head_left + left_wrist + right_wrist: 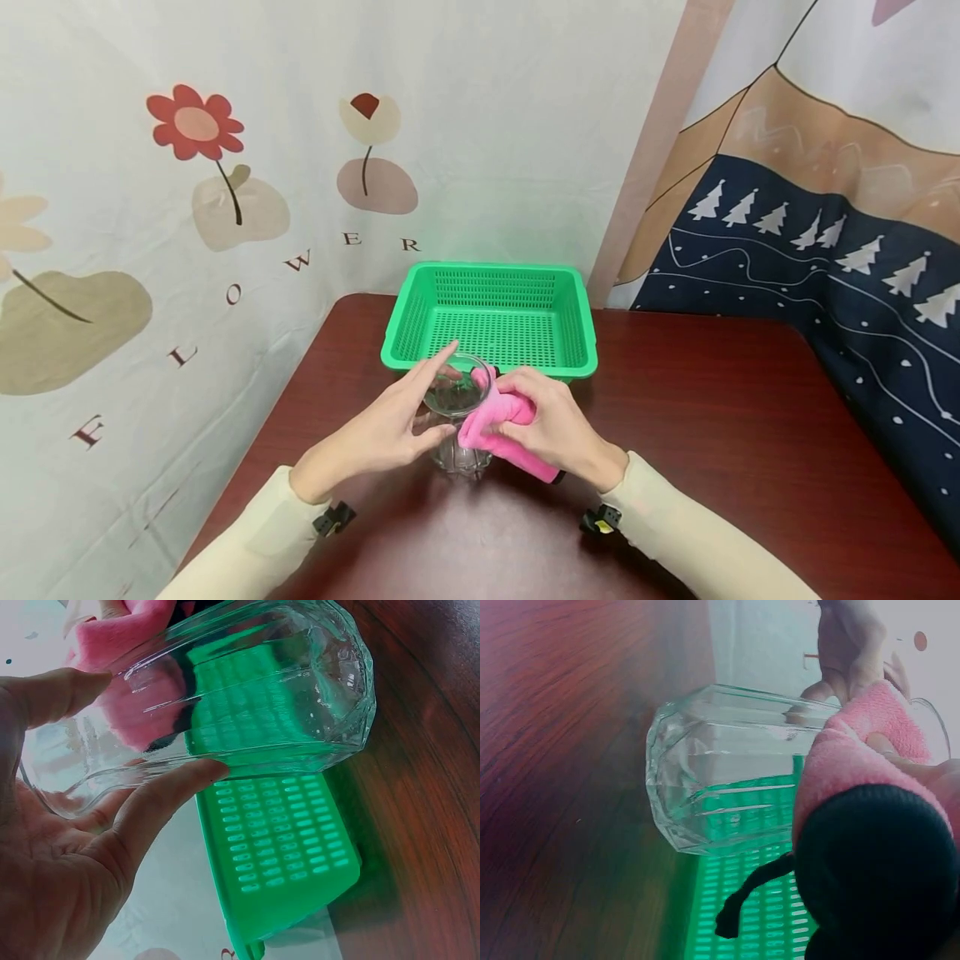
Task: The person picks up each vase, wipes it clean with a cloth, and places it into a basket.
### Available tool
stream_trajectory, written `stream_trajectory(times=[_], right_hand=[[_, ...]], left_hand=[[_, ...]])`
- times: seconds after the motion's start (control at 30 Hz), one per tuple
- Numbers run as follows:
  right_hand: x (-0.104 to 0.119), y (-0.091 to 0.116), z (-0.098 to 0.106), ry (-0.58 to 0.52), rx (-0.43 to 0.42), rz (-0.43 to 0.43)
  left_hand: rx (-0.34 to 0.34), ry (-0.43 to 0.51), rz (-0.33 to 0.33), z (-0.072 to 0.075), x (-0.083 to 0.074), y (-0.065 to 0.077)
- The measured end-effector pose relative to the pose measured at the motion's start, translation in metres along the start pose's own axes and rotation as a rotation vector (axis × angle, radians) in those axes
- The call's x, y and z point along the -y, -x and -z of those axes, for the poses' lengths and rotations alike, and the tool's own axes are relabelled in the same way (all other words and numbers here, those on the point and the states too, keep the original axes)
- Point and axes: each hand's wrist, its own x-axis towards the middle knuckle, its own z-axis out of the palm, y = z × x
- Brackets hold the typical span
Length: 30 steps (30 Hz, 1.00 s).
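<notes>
A clear glass vase (pixel 459 460) with a flared rim and faceted lower body is upright on the table in front of me. My left hand (pixel 378 429) holds it from the left, thumb on the near side and fingers round the far side, as the left wrist view also shows. On the right, my right hand (pixel 555 423) grips a bunched pink cloth (pixel 497 414) and holds it against the vase near the rim. Black edging and a dark dangling loop (pixel 751 889) show on the cloth in the right wrist view. The cloth hides part of the vase.
Directly behind the vase, a green perforated plastic basket (pixel 498 329) stands on the dark reddish wooden table (pixel 712 442). Printed fabric with flowers and letters (pixel 480 192) hangs behind the table, and a navy cloth with white trees (pixel 750 258) hangs at the right.
</notes>
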Motion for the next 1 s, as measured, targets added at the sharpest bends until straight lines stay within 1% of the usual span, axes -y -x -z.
stream_trajectory(times=[0.23,0.57,0.67,0.8,1.0], right_hand=[[-0.005,0.003,-0.001,0.068,0.041,-0.006],[-0.009,0.011,-0.003,0.153,0.16,-0.086],[-0.011,0.014,-0.004,0.19,0.193,-0.093],[-0.014,0.016,-0.005,0.243,0.228,-0.112],[-0.015,0.018,-0.007,0.265,0.308,-0.175]], left_hand=[[-0.002,-0.03,0.006,-0.001,0.001,-0.003],[-0.002,-0.02,0.033,-0.004,0.003,0.0],[0.008,-0.021,0.045,-0.003,0.001,0.001],[0.009,-0.033,0.042,-0.002,-0.001,0.0],[0.009,-0.036,0.044,0.0,-0.003,0.001]])
